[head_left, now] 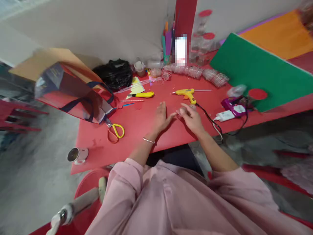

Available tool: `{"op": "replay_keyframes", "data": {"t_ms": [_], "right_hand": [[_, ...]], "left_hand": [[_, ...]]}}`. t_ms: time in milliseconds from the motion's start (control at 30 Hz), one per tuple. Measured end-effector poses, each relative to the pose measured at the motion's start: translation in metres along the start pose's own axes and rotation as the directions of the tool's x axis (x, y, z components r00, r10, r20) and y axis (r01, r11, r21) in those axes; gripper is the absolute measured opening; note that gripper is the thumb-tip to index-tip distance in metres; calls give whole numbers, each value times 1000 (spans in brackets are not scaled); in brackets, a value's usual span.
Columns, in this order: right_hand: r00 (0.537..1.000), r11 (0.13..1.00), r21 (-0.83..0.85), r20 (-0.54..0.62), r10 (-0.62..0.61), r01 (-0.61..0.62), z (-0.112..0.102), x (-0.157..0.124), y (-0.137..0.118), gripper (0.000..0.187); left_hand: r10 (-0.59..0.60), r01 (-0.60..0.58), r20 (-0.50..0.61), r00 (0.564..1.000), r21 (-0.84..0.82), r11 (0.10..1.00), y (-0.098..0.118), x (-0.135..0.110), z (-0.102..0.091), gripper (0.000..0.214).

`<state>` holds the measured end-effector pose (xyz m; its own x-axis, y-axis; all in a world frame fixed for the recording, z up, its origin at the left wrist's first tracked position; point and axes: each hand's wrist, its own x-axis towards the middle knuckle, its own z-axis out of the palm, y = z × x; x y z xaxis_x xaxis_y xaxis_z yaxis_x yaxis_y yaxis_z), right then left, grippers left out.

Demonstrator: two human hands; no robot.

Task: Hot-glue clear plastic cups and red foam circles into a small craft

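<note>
Over the red table [137, 130], my left hand [160, 118] is held with its fingers stretched out and its thumb reaching toward the right. Close beside it, my right hand [191, 120] has thumb and fingers drawn together. A small, reddish, see-through bit shows at those fingertips, too blurred to name. Just beyond my right hand lies a yellow glue gun [187, 93], a clear glue stick in its back end and its black cord running right. A yellow utility knife [144, 94] lies beyond my left hand. Scissors [116, 132] with yellow and orange handles rest to the left.
Stacks of clear plastic rings [194, 71] line the back, near a pen holder [167, 49]. A shopping bag [78, 94] and black plastic bag [113, 73] stand left. A cup [79, 155] sits at the left edge. A purple power strip [233, 106] and green board [264, 71] are right.
</note>
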<state>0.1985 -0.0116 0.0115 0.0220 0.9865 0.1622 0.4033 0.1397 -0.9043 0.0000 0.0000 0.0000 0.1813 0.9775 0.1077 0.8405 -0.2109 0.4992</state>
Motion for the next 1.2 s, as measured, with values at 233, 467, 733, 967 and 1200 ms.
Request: {"op": "replay_keyframes", "data": {"t_ms": [233, 467, 733, 967, 1200], "right_hand": [[996, 1000, -7, -87, 16, -16, -6, 8, 17, 62], [995, 1000, 2, -91, 26, -26, -2, 12, 14, 58], [995, 999, 44, -95, 10, -6, -1, 11, 17, 56], [995, 991, 132, -100, 12, 1, -6, 7, 16, 58], [999, 973, 231, -23, -22, 27, 3, 12, -7, 64]], "left_hand": [[-99, 95, 30, 995, 108, 990, -12, 35, -7, 97], [-144, 143, 14, 990, 53, 988, -16, 61, -5, 92], [-72, 67, 44, 996, 97, 993, -34, 88, -9, 92], [135, -133, 8, 991, -114, 985, -45, 34, -23, 77], [150, -156, 119, 982, 46, 987, -26, 25, 11, 112]]}}
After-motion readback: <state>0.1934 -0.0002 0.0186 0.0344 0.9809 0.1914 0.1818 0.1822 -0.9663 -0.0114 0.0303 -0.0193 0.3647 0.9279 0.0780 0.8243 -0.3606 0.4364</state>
